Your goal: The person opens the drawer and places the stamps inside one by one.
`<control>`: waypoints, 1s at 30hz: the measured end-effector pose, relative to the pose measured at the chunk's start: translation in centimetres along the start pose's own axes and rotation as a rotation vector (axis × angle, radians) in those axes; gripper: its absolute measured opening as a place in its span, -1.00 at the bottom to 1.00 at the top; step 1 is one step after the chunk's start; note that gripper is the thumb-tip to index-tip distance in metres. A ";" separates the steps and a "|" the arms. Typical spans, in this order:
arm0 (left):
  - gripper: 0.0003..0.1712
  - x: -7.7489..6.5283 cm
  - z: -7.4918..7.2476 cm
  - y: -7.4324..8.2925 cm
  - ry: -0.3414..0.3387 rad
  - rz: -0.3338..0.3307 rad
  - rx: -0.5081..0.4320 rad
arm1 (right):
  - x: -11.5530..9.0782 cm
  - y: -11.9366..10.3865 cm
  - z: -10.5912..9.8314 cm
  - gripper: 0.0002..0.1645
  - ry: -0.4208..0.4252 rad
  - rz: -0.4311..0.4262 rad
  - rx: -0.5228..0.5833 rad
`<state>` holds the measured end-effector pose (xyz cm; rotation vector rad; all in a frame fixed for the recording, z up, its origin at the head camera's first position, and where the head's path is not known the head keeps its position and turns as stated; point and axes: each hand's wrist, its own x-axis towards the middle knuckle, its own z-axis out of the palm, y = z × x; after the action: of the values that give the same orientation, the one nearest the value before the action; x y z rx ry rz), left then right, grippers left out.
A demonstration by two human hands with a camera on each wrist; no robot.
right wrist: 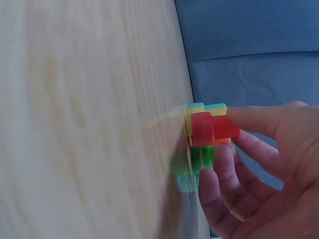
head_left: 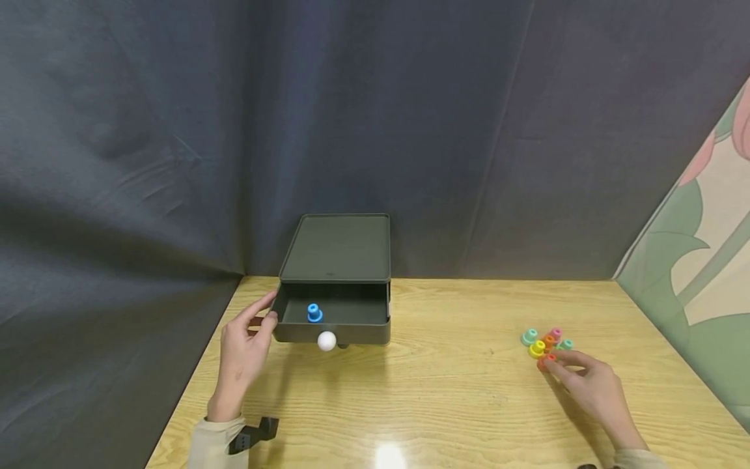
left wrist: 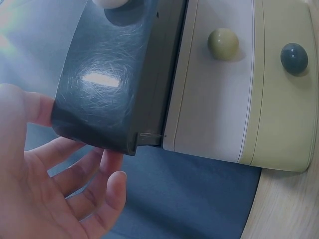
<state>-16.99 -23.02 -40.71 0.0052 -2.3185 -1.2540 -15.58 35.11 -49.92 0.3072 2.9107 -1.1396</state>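
Observation:
A dark drawer (head_left: pixel 369 333) with a white round knob (head_left: pixel 327 341) is pulled out of its chest. Inside it stands a blue stepped peg (head_left: pixel 314 314). My left hand (head_left: pixel 243 352) grips the drawer's left front corner, thumb on one side and fingertips on the other, as the left wrist view also shows. At the right, my right hand (head_left: pixel 593 385) pinches a red stepped peg (right wrist: pixel 203 128) between thumb and index finger. Close around it stand a yellow peg (head_left: pixel 537 350), an orange peg (head_left: pixel 548 341), a pink peg (head_left: pixel 556 335) and green ones, partly hidden by the hand.
Below the dark drawer, the left wrist view shows a pale drawer front (left wrist: pixel 212 99) and a yellowish one (left wrist: pixel 284 114), both with round knobs. The chest top (head_left: pixel 342 247) backs onto a dark curtain (head_left: pixel 439 143). A floral cloth (head_left: pixel 697 280) hangs beyond the wooden table (head_left: pixel 445 391) at right.

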 end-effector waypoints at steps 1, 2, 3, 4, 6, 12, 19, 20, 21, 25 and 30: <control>-0.57 0.0 0.0 0.0 0.000 -0.001 0.001 | 0.0 0.0 -0.1 -0.20 -0.005 0.014 0.010; -0.57 0.0 0.0 0.0 0.000 -0.002 0.002 | 0.0 -0.1 -0.1 -0.18 -0.010 0.025 0.022; -0.57 0.0 -0.1 0.0 0.000 -0.002 0.003 | 0.1 -0.1 -0.1 -0.16 -0.012 0.033 0.033; -0.57 0.0 -0.1 0.0 0.000 -0.003 0.004 | 0.1 -0.1 -0.2 -0.15 -0.015 0.038 0.043; -0.57 0.1 -0.1 0.0 0.001 -0.002 0.006 | 0.0 -0.1 -0.2 -0.15 -0.014 0.035 0.053; -0.57 0.1 -0.2 0.1 -0.001 -0.004 0.008 | 0.0 -0.3 -0.2 -0.15 -0.019 0.028 0.071; -0.57 0.1 -0.4 0.1 -0.006 -0.001 0.003 | -0.4 -1.0 -0.2 -0.25 0.041 -0.006 0.073; -0.57 0.1 -0.4 0.1 -0.006 -0.001 0.002 | -0.4 -1.1 -0.2 -0.28 0.054 -0.018 0.068; -0.57 0.1 -0.4 0.1 -0.006 -0.001 0.002 | -0.5 -1.2 -0.3 -0.30 0.063 -0.027 0.063; -0.57 0.1 -0.3 0.0 -0.008 -0.003 0.001 | -0.6 -1.8 -0.8 -0.30 0.049 -0.058 0.048; -0.57 0.0 -0.1 -0.2 -0.017 -0.004 0.002 | -0.9 -2.8 -1.3 -0.28 0.047 -0.075 0.064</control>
<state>-17.01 -23.22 -40.82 -0.0001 -2.3352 -1.2586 -15.12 33.81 -47.00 0.2297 2.9543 -1.2553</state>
